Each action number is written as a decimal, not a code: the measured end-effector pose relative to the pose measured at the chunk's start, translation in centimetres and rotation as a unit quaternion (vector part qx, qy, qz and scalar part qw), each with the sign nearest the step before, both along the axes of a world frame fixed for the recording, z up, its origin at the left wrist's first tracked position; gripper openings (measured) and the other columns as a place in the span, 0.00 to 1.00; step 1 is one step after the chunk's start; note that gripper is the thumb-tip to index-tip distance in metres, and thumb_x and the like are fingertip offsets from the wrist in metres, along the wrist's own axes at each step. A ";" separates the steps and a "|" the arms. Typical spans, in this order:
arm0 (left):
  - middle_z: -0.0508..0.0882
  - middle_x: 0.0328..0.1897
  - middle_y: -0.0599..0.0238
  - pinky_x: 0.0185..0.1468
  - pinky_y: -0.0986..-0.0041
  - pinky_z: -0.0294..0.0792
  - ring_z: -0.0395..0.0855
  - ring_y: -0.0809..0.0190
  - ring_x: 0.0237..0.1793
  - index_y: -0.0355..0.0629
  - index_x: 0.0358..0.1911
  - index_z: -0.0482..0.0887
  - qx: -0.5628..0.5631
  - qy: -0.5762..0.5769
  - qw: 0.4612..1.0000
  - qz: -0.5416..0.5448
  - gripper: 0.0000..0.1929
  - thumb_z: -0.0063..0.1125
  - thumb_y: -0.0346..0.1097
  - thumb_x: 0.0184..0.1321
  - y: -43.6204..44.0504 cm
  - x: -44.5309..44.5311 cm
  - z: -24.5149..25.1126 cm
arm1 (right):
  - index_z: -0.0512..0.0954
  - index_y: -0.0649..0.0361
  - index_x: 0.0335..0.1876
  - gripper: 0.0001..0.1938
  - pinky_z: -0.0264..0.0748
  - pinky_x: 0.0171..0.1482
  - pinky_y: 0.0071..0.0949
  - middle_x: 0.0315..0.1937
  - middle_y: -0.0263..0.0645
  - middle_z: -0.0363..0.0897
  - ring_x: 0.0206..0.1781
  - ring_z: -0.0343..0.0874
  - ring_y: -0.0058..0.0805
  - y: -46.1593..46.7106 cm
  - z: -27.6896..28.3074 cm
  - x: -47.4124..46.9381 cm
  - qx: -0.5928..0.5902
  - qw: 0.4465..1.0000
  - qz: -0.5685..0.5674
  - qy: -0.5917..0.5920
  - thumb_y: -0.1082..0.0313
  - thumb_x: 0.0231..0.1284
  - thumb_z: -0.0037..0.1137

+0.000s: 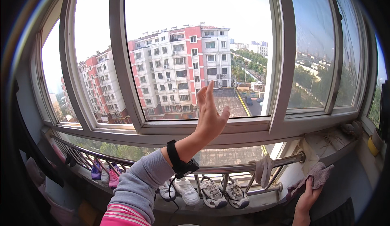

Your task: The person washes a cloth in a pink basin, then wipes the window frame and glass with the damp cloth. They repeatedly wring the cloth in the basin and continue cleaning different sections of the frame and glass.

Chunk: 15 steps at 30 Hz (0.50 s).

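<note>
My left hand (211,116) is raised in front of the middle window pane (170,73), fingers apart and holding nothing. Whether its fingertips touch the glass, I cannot tell. A black strap with a small device circles that wrist, over the edge of a grey sleeve. At the lower right, my right hand (306,198) grips a crumpled mauve-grey cloth (320,175), which spreads above and to the left of the fingers. The white window frame (207,128) runs across the view behind the left hand.
Below the window runs a metal railing (237,168) with a light cloth (263,171) draped over it. White shoes (187,191) and grey-beige sneakers (213,194) stand on the ledge, with purple and pink shoes (115,177) farther left. Dry plant stems lie on the right sill (332,139).
</note>
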<state>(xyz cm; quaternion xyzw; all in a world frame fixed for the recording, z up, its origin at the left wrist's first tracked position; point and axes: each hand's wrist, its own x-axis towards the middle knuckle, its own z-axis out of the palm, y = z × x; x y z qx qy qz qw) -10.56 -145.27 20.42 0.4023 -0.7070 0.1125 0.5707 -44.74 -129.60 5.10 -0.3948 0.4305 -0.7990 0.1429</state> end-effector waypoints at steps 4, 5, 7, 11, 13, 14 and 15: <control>0.54 0.65 0.45 0.69 0.55 0.52 0.54 0.43 0.67 0.36 0.71 0.46 -0.142 0.042 0.944 0.294 0.42 0.61 0.28 0.57 0.7 14.5 1.4 | 0.57 0.70 0.70 0.27 0.63 0.66 0.28 0.66 0.44 0.65 0.64 0.68 0.29 -1.6 0.0 1.7 -0.003 0.999 0.034 0.008 0.74 0.69 0.49; 0.54 0.66 0.44 0.70 0.53 0.48 0.54 0.41 0.67 0.33 0.71 0.46 -0.120 0.070 0.922 0.361 0.41 0.60 0.35 0.60 0.8 17.5 1.5 | 0.57 0.71 0.70 0.26 0.63 0.65 0.28 0.65 0.44 0.66 0.63 0.68 0.29 -2.0 0.2 2.2 0.018 0.998 0.053 0.005 0.74 0.69 0.49; 0.55 0.68 0.44 0.69 0.47 0.47 0.54 0.40 0.68 0.35 0.72 0.46 -0.088 0.049 0.886 0.453 0.41 0.58 0.42 0.63 0.6 21.5 1.0 | 0.58 0.71 0.69 0.26 0.64 0.64 0.28 0.64 0.43 0.67 0.61 0.69 0.28 -2.9 0.6 3.6 0.036 0.997 0.068 0.023 0.74 0.69 0.50; 0.56 0.68 0.46 0.67 0.44 0.47 0.54 0.42 0.69 0.40 0.73 0.47 -0.130 -0.037 0.886 0.445 0.41 0.59 0.41 0.62 0.9 25.4 -0.4 | 0.63 0.69 0.67 0.23 0.64 0.62 0.27 0.62 0.41 0.69 0.59 0.70 0.28 -4.0 1.0 8.0 0.002 0.995 0.086 0.057 0.73 0.68 0.50; 0.56 0.68 0.46 0.67 0.45 0.46 0.53 0.42 0.69 0.41 0.73 0.48 -0.146 -0.062 0.900 0.406 0.41 0.59 0.39 0.61 1.4 26.3 -0.7 | 0.60 0.68 0.69 0.24 0.66 0.62 0.26 0.62 0.41 0.68 0.59 0.70 0.27 -4.7 1.4 10.5 -0.015 0.989 0.140 0.047 0.75 0.68 0.48; 0.54 0.68 0.45 0.68 0.45 0.45 0.52 0.41 0.69 0.43 0.73 0.49 -0.140 -0.067 0.908 0.390 0.41 0.60 0.39 0.60 1.8 26.7 -0.7 | 0.59 0.68 0.69 0.25 0.66 0.62 0.26 0.63 0.41 0.68 0.59 0.70 0.27 -5.2 1.7 12.0 -0.017 0.986 0.157 0.052 0.76 0.68 0.48; 0.52 0.69 0.46 0.68 0.43 0.43 0.53 0.42 0.69 0.46 0.73 0.49 -0.121 -0.061 0.919 0.370 0.43 0.63 0.41 0.59 2.1 27.2 -0.6 | 0.59 0.67 0.69 0.25 0.66 0.62 0.26 0.63 0.41 0.68 0.59 0.70 0.27 -5.4 2.0 13.2 -0.027 0.982 0.173 0.064 0.77 0.68 0.47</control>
